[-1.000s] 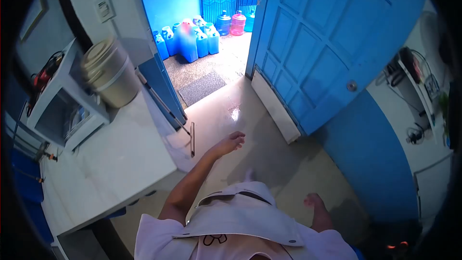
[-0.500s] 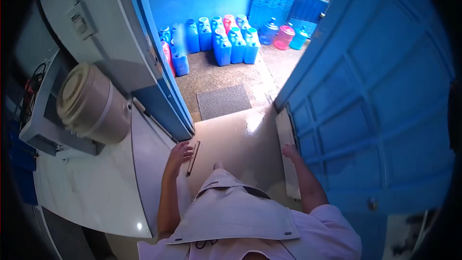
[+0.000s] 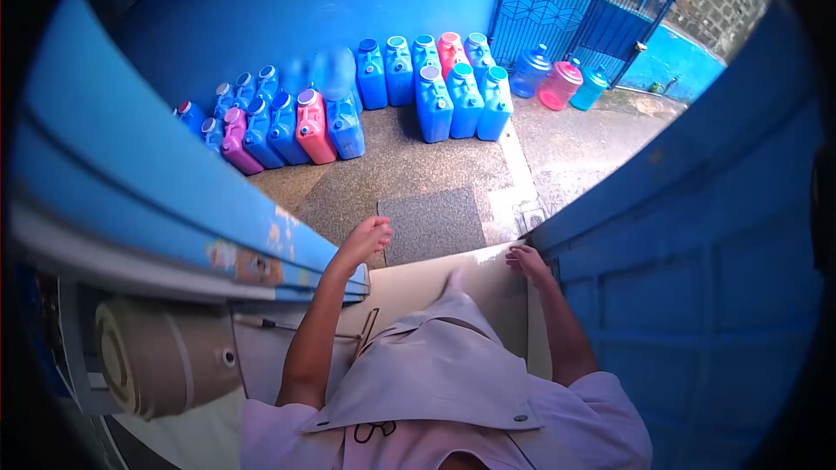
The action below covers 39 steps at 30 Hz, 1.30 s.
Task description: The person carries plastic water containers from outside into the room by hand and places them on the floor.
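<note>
My left hand is raised in front of me beside the door frame, fingers curled in and nothing visible in them. The grey doormat lies on the floor beyond it. On the other side my right hand hangs close to the edge of the blue door, its fingers loosely apart and holding nothing. Between the hands, a foot shows on the pale tiled floor near the threshold.
Several blue, red and purple water jugs line the blue wall. Several round bottles stand near the metal gate. A beige drinks cooler is at left, behind the blue door frame. A long-handled tool lies near it.
I have moved forward to the doorway, so the mat and jugs are nearer and more jugs show at left. My left hand has swung forward and its fingers have curled; the cooler has dropped back.
</note>
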### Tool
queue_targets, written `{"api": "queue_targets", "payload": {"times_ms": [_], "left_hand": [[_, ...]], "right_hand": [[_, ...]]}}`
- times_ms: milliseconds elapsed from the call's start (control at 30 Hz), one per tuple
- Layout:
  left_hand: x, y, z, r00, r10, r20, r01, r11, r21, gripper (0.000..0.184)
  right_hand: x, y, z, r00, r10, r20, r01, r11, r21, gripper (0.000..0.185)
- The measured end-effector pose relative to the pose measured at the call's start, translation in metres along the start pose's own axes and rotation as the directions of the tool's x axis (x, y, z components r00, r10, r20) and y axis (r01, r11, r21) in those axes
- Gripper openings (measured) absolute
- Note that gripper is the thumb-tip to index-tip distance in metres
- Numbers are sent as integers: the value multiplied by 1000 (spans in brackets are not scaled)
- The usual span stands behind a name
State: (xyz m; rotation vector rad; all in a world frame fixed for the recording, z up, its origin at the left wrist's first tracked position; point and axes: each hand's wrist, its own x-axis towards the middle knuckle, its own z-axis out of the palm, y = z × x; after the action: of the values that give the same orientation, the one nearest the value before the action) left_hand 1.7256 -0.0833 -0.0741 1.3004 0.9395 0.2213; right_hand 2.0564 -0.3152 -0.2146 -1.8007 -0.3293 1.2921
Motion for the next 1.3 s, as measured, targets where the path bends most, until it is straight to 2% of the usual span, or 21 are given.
{"api": "queue_targets", "payload": {"times_ms": [33,67,133,200,267,300,367,467,600,700,800,867,933,967,1000,1067,1100,1167,1200,1267,1300], "left_hand": [[24,11,-2,999,30,17,-30,999,42,35],[42,17,-5,1000,13,5,-13,999,29,35],[79,30,-16,993,105,-55,-107,993,-40,34],[103,30,-30,989,78,-122,-90,991,-95,32],[121,29,-47,961,-80,-265,27,980,-199,30],[129,25,-58,956,-90,-278,32,978,-206,30],[139,9,-77,910,-155,-385,8,934,-358,29],[157,1,-108,826,-270,-494,49,908,-416,31],[200,-23,-168,742,-325,-587,53,901,-431,33],[249,-46,-226,667,-356,-655,58,901,-430,33],[321,-70,-296,613,-368,-699,28,895,-446,34],[380,-82,-346,618,-331,-713,-20,900,-436,34],[441,-69,-376,636,-325,-700,52,923,-381,34],[470,-56,-387,679,-273,-682,-7,926,-377,32],[499,-36,-399,674,-284,-682,0,923,-384,32],[562,1,-433,751,-255,-609,45,940,-339,28],[596,15,-453,750,-260,-608,49,939,-341,28],[666,29,-497,798,-156,-583,53,980,-189,25],[706,23,-522,796,-161,-584,52,978,-200,25],[806,-9,-579,773,71,-631,-53,997,46,22],[860,-26,-606,752,64,-656,-38,998,54,20]], "right_hand": [[21,-18,-8,1000,0,4,-1,1000,22,30],[40,-30,-13,1000,10,11,-11,999,43,31],[86,-59,-26,999,37,27,-38,999,33,31],[131,-90,-33,996,91,7,-92,992,83,29],[171,-130,-35,988,142,54,-142,990,-5,30],[194,-146,-34,987,145,64,-142,989,-43,30],[241,-176,-32,983,161,84,-150,981,-120,31],[298,-236,-7,978,110,179,-80,983,-164,31],[388,-288,42,959,41,281,9,984,-175,35],[462,-310,85,945,14,326,27,992,-120,35],[556,-318,134,932,49,358,-27,997,-67,35],[632,-318,169,951,81,300,-80,997,-16,33],[679,-339,211,963,115,244,-98,992,-80,31],[695,-354,232,951,105,291,-81,992,-96,31],[714,-372,256,936,91,340,-59,993,-101,31],[750,-410,299,896,82,436,-47,995,-88,31],[769,-433,321,881,86,465,-50,995,-89,30],[818,-472,367,845,87,527,-37,994,-104,31],[850,-489,390,824,81,560,-18,993,-117,33],[914,-528,445,802,85,591,16,986,-164,35],[951,-538,473,801,109,588,11,980,-197,35]]}}
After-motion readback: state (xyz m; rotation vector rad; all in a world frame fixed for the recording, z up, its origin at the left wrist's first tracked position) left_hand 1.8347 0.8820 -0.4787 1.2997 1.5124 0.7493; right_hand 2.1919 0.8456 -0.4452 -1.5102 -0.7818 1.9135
